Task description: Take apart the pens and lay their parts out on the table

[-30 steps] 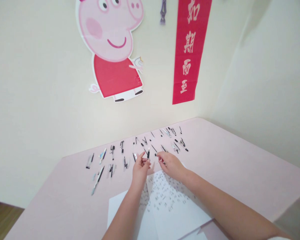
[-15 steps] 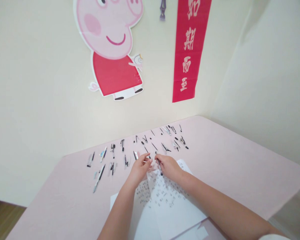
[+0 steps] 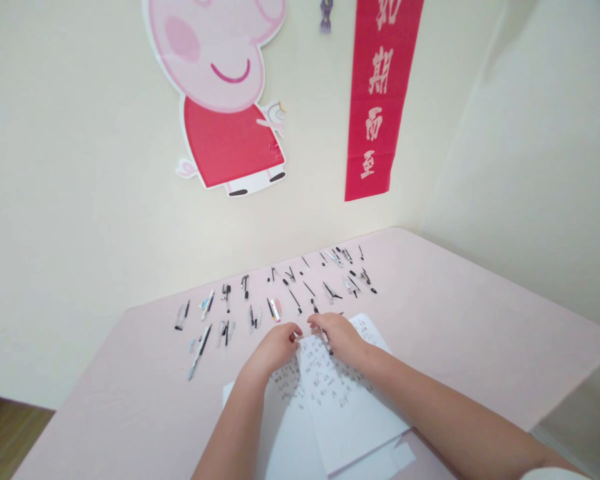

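My right hand [image 3: 341,335] is closed around a slim black pen [image 3: 329,345], which slants down through the fingers over the upper right page of an open notebook [image 3: 353,433]. Handwriting covers the top part of the pages. To its left, my left hand [image 3: 276,348] is by the notebook's top edge with thumb and fingers curled together. Whatever those fingertips may pinch is too small to make out. Just beyond the hands lie a thin black refill [image 3: 293,295] and a pink-and-white pen [image 3: 275,309].
Several taken-apart pens lie in two rows across the pink table [image 3: 480,347], among them a long grey-and-black pen [image 3: 200,352] at left. A wall stands behind, with a pig cutout [image 3: 230,143] and a red banner [image 3: 380,100].
My left hand has drawn back toward me and its fingers have curled in, uncovering pens beyond it. My right hand still grips the pen, slightly lower.
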Available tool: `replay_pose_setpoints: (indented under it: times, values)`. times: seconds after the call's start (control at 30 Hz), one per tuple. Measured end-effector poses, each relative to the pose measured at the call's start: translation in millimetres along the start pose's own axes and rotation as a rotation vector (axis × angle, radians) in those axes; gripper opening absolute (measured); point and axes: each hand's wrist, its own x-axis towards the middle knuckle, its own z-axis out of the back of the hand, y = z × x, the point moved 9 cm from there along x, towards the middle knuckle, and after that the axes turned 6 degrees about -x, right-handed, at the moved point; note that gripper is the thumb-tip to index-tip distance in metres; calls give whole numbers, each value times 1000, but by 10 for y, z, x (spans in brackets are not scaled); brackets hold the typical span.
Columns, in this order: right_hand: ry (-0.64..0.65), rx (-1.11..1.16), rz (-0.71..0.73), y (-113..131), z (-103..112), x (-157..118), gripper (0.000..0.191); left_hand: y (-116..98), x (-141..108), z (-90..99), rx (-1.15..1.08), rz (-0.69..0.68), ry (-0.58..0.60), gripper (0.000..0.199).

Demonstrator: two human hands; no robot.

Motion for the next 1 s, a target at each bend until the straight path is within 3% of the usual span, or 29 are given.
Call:
replay_pose_setpoints:
  times: [0.23,0.37,0.47,0.57,0.7,0.83,1.0]
  values:
    - [-50,-51,14,10,-39,25,28,-33,25,-36,-255,-42,47,20]
    - [-77,-40,29,-65,7,31,28,27,34,18,-84,-21,-4,20]
    - [-108,-35,13,-191,126,28,28,16,17,-68,39,-24,38,11]
    - [-128,-43,-7,-348,270,17,29,-8,-1,-180,151,-12,70,25]
    - [-158,-76,-17,-544,470,-10,30,-50,-1,-246,122,-34,112,15]
    - [-229,-109,-46,-724,733,-54,31,-18,-30,-127,3,-35,186,8]
    - [-329,-163,-106,-913,1055,-115,33,-35,-165,232,-262,-78,205,13]
